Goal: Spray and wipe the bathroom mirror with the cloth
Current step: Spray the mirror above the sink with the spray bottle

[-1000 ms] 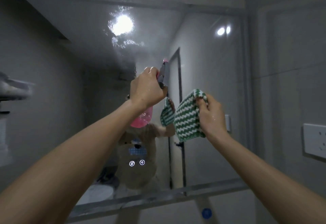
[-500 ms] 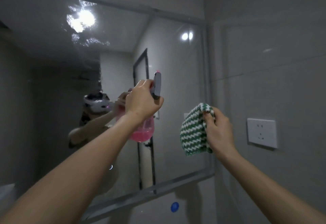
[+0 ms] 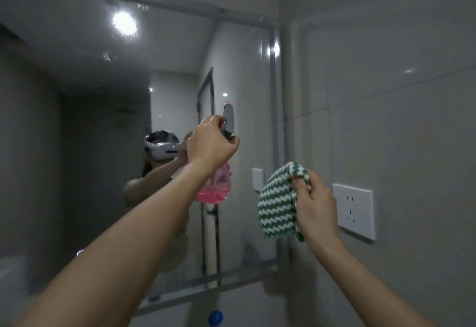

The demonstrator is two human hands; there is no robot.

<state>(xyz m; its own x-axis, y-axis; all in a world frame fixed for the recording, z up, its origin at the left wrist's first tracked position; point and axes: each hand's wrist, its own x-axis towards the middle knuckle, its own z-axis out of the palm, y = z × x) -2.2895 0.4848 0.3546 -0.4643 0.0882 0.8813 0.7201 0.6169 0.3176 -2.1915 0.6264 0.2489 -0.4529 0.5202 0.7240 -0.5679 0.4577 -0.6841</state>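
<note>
The bathroom mirror [image 3: 108,74] fills the left and middle of the head view, with a grey frame around it. My left hand [image 3: 210,144] grips the pink spray bottle [image 3: 219,186] by its grey trigger head, held up in front of the mirror's right part. My right hand [image 3: 313,203] holds the green-and-white striped cloth [image 3: 277,205] bunched up, near the mirror's right edge, apart from the glass. Some droplets show on the upper glass near the reflected lamp.
A white wall socket [image 3: 354,211] sits on the grey tiled wall right of the cloth. A blue round sticker [image 3: 215,317] is on the wall below the mirror frame. The mirror shows a person with a headset and a door frame.
The view has swung to the right, toward the mirror's right edge and the wall socket. Both hands keep their hold; the cloth now hangs lower than the bottle.
</note>
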